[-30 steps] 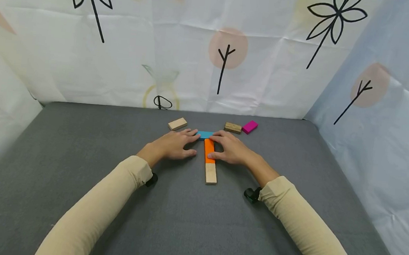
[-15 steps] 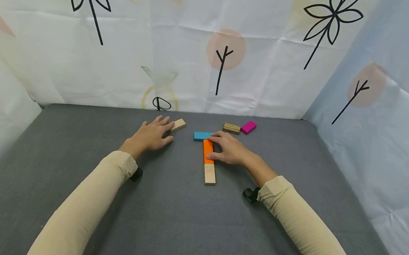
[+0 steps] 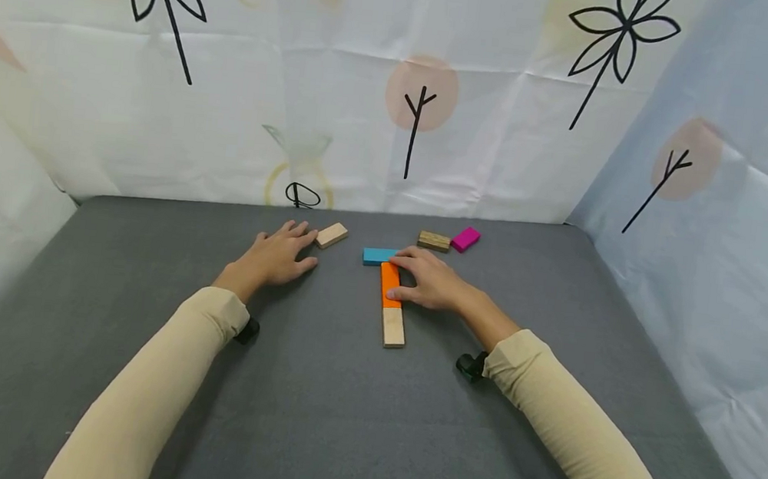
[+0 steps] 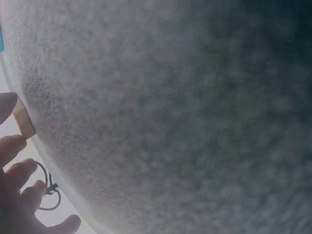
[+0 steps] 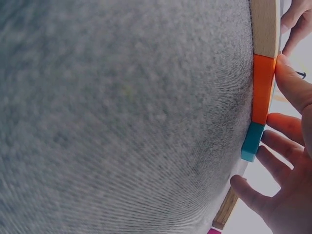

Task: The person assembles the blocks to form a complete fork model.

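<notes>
A blue block (image 3: 378,257) lies crosswise at the top of an orange block (image 3: 389,286), and a pale wooden block (image 3: 392,328) continues the line toward the person. My right hand (image 3: 432,280) rests over the blue and orange blocks, thumb on the orange one and fingertips on the blue one. Further left, my left hand (image 3: 273,256) has its fingers spread, with the fingertips right at the near end of another pale wooden block (image 3: 332,235). From the left wrist, that pale block (image 4: 23,120) shows between thumb and index finger, with nothing gripped.
A brown wooden block (image 3: 434,241) and a magenta block (image 3: 465,239) lie side by side toward the back of the grey table (image 3: 311,418). White patterned cloth (image 3: 516,167) hangs behind and beside the table.
My left hand has left the blue block and moved left to beside the far pale block. My right hand stays over the blue and orange blocks.
</notes>
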